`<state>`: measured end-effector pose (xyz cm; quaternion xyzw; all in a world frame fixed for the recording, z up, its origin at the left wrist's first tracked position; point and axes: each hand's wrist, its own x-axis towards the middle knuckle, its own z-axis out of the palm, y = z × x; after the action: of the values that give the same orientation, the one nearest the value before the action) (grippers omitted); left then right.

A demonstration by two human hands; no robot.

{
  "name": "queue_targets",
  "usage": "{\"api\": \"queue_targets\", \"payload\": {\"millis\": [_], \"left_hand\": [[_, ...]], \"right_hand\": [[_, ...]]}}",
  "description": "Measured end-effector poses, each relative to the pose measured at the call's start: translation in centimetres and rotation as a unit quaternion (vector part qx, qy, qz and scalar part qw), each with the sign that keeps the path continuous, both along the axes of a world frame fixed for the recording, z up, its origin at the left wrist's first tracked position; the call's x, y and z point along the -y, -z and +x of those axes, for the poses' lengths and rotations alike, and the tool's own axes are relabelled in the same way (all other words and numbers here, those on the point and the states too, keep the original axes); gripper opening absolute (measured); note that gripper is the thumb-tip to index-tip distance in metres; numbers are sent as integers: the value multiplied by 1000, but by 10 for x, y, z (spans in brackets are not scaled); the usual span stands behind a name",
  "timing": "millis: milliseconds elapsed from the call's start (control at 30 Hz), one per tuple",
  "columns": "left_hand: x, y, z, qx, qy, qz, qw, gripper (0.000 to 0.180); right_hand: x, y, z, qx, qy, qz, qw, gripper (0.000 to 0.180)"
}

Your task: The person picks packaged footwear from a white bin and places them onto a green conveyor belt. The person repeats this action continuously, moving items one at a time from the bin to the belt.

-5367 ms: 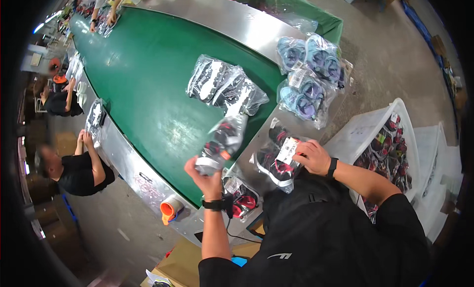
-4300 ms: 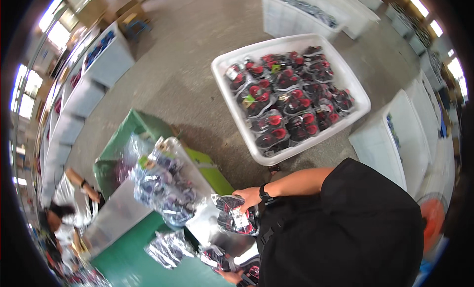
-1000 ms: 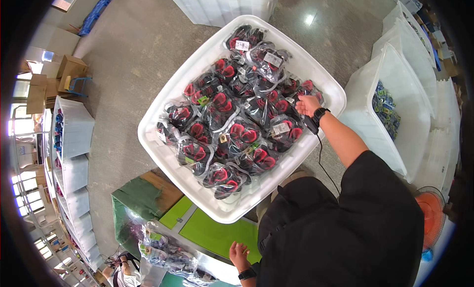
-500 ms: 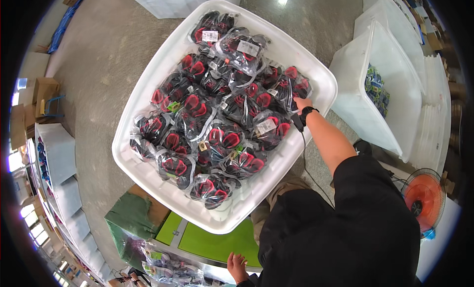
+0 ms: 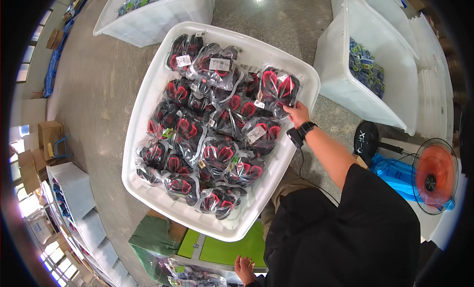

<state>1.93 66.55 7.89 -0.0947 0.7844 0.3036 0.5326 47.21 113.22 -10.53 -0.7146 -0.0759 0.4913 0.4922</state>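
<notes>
My right hand (image 5: 297,115) pinches the near end of a clear bag holding a pair of black flip-flops with red straps (image 5: 279,87). This bag is lifted over the right side of a large white tub (image 5: 129,156). Several similar bagged pairs (image 5: 217,151) lie heaped in the tub, some bearing white labels. My left hand (image 5: 244,269) is low down, by the edge of a green-topped bench (image 5: 232,251); its fingers are loosely curled and apart, with nothing in them.
White bins (image 5: 158,25) stand beyond the tub, and more white bins (image 5: 340,40) stand at the right, with bagged goods inside. An orange fan (image 5: 435,176) is at the right, near a black shoe (image 5: 367,138). Cardboard boxes (image 5: 51,134) are at the left.
My right hand has raised the bagged flip-flops off the pile and turned them, straps now facing up. The view has shifted, showing more of the far bin. My left hand stays low by the bench.
</notes>
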Motion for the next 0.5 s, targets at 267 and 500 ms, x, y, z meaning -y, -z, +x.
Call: {"api": "queue_targets", "payload": {"millis": [267, 500], "left_hand": [[1, -1, -1, -10, 10, 40, 999, 40], [43, -1, -1, -17, -5, 28, 999, 31]], "right_hand": [[28, -42, 6, 33, -116, 67, 990, 36], [28, -42, 6, 71, -106, 97, 987, 43]]}}
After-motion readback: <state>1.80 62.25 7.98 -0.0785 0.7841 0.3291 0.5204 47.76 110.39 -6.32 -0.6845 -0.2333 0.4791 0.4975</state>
